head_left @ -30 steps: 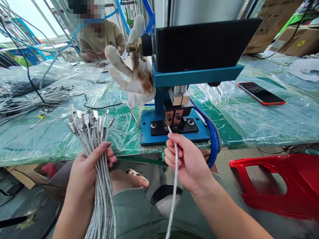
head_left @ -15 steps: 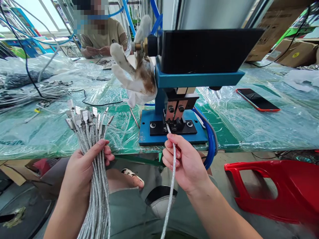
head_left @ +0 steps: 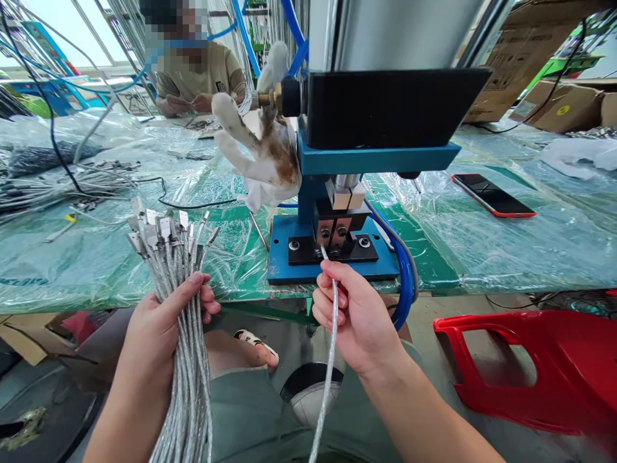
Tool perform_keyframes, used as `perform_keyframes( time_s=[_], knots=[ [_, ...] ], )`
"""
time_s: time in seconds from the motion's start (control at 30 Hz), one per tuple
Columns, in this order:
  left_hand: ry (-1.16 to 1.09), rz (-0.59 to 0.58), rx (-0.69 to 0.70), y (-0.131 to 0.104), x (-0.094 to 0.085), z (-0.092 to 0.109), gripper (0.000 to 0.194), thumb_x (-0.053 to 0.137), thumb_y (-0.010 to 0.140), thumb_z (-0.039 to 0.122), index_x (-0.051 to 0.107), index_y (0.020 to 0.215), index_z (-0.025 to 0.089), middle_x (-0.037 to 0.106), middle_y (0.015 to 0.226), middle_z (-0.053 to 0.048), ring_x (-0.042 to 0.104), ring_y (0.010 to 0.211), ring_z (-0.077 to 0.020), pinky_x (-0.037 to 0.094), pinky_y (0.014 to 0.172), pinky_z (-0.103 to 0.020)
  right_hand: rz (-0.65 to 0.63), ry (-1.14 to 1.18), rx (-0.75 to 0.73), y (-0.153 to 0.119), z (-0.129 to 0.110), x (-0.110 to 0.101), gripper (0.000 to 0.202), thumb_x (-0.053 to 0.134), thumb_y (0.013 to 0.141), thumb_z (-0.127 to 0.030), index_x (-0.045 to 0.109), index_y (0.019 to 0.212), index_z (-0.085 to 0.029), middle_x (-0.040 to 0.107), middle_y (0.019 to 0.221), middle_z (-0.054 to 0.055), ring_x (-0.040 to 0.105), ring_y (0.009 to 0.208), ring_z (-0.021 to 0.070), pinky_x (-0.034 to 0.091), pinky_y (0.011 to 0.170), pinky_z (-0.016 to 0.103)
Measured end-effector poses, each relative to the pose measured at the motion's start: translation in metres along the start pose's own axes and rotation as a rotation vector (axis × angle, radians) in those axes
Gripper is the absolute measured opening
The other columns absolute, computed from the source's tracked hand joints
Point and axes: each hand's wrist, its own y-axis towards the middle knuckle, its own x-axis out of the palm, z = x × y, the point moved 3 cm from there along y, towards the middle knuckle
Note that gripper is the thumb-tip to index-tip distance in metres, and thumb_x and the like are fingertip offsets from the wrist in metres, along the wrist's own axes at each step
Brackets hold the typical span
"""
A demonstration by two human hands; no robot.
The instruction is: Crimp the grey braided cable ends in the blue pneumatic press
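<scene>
My left hand (head_left: 168,315) is closed round a thick bundle of silvery cables (head_left: 193,373), whose flat metal end tabs fan out above the fist. Between thumb and fingers my right hand (head_left: 354,312) pinches a single silvery cable (head_left: 328,379). The upper end of that cable reaches into the jaws of a blue and black press (head_left: 380,161), where its tip is hidden. The press head (head_left: 332,230) is down against the black base plate (head_left: 301,252).
A stained white glove (head_left: 270,154) hangs at the press's left side. On the plastic-covered table (head_left: 231,228) lie a phone (head_left: 494,195) and loose cables (head_left: 62,186). A red stool (head_left: 554,366) stands at right; a person (head_left: 202,77) sits across the table.
The press head has come down onto the base around the single cable's end. The view has shifted slightly; both hands keep their grips.
</scene>
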Motion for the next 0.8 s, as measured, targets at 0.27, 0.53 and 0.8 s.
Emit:
perform_keyframes(
  time_s=[0.27,0.53,0.8],
  knots=[
    [-0.016,-0.022,-0.003,-0.002,0.002,0.002,0.027,0.08,0.069,0.036,0.07,0.084,0.016,0.065,0.063,0.002,0.062,0.053,-0.0106,0.051,0.048,-0.016,-0.013,-0.027,0.019,0.0,0.002,-0.003,0.03,0.065,0.081,-0.035,0.058,0.062,-0.014,0.034,0.043,-0.009,0.03,0.034,0.0032,0.02,0.036,0.018],
    [0.002,-0.011,0.065,-0.003,0.009,0.005,0.024,0.078,0.066,0.036,0.069,0.069,0.014,0.066,0.059,-0.003,0.062,0.048,-0.0128,0.05,0.042,-0.017,-0.054,-0.135,0.03,-0.008,-0.001,-0.012,0.03,0.056,0.088,-0.035,0.065,0.069,-0.013,0.036,0.043,-0.008,0.031,0.035,0.0041,0.024,0.037,0.017],
    [-0.072,0.052,-0.064,-0.002,0.005,-0.003,0.033,0.082,0.055,0.042,0.071,0.068,0.013,0.068,0.06,-0.009,0.062,0.048,-0.0205,0.05,0.031,-0.028,-0.003,-0.288,-0.03,-0.016,-0.012,-0.013,0.026,0.055,0.088,-0.028,0.067,0.071,-0.012,0.034,0.045,-0.009,0.024,0.036,0.0032,0.026,0.035,0.015]
  ],
)
